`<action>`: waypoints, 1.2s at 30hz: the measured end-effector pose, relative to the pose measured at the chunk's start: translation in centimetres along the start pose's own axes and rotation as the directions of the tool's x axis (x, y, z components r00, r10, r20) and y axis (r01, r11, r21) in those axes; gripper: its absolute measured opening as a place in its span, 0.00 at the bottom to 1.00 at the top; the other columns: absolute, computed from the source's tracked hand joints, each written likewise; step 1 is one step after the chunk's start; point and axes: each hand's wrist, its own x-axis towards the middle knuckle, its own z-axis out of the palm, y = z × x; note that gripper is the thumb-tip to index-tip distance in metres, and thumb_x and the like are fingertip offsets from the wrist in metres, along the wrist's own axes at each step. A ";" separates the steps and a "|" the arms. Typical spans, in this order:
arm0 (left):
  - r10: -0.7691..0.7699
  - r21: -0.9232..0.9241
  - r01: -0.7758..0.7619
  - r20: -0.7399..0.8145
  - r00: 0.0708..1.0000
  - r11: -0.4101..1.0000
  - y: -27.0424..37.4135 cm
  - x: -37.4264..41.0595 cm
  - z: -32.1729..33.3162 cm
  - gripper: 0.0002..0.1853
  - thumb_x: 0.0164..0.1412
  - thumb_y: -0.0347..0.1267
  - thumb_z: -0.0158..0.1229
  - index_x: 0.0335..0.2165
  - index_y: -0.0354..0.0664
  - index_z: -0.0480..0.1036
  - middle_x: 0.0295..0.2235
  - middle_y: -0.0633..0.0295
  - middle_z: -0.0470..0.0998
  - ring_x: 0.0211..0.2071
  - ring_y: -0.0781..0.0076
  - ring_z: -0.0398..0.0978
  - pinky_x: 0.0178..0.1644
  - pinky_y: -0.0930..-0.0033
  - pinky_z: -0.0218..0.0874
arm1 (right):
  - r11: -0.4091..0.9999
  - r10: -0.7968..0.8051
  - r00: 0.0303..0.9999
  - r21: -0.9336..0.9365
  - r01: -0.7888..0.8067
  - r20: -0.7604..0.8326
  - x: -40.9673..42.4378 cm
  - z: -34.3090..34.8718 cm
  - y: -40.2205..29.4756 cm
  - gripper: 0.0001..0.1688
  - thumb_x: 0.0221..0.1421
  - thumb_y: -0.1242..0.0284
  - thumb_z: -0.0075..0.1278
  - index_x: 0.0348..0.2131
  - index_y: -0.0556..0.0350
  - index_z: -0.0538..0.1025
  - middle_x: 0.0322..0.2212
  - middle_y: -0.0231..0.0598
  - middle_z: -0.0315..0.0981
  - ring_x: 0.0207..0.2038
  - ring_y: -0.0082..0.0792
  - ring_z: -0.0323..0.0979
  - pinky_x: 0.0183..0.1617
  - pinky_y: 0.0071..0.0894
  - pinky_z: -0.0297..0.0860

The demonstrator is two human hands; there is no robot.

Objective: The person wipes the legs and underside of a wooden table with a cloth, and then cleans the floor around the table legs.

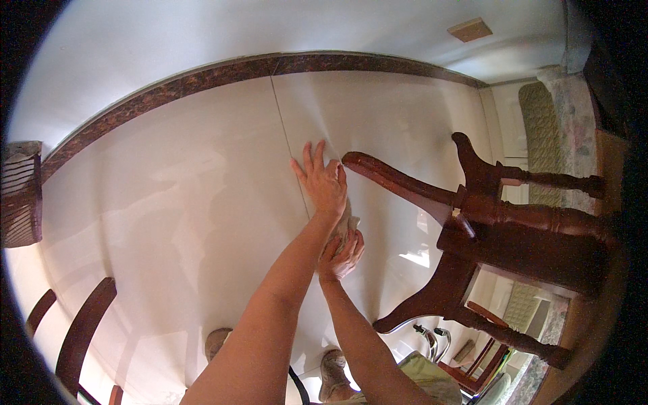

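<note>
My left hand reaches over the pale tiled floor, three fingers spread and its thumb and index finger brought together. Those two fingertips are right at the tip of a curved dark-wood foot of a pedestal table. Whether they pinch anything small, or touch the wood, I cannot tell. Nearer to me, partly behind the left wrist, my right hand is closed on a crumpled beige cloth. Part of that cloth is hidden by the left wrist.
A dark brown baseboard runs along the pale wall. A slatted basket stands at the far left, above curved dark-wood pieces. My shoes are below. Chrome metal tubes lie beyond another table foot.
</note>
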 end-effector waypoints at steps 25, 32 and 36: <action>-0.016 0.480 -0.534 0.754 0.657 0.696 -6.7 11.5 -15.0 0.68 0.16 0.47 0.75 0.60 0.54 0.49 0.62 0.60 0.46 0.63 0.59 0.42 0.59 0.39 0.43 | 0.832 0.231 0.968 -0.497 -0.248 -0.096 7.6 5.6 2.0 0.25 0.55 0.68 0.44 0.53 0.50 0.65 0.56 0.36 0.57 0.54 0.37 0.57 0.52 0.45 0.56; 0.009 0.408 -0.645 0.841 0.541 0.646 -9.9 13.1 -16.6 0.75 0.06 0.42 0.75 0.61 0.51 0.45 0.62 0.58 0.46 0.62 0.54 0.45 0.57 0.51 0.52 | 0.815 -0.415 0.873 0.531 0.232 0.256 10.0 5.5 -12.1 0.24 0.52 0.81 0.41 0.50 0.54 0.67 0.50 0.49 0.64 0.52 0.49 0.61 0.56 0.40 0.57; 0.075 0.404 -0.648 0.811 0.580 0.646 -9.7 12.8 -16.8 0.75 0.07 0.39 0.76 0.60 0.45 0.45 0.61 0.59 0.49 0.62 0.59 0.47 0.57 0.59 0.54 | 0.888 -0.413 0.903 0.273 0.370 0.117 18.6 5.0 -12.2 0.27 0.53 0.79 0.41 0.54 0.55 0.62 0.53 0.57 0.57 0.54 0.55 0.57 0.56 0.44 0.58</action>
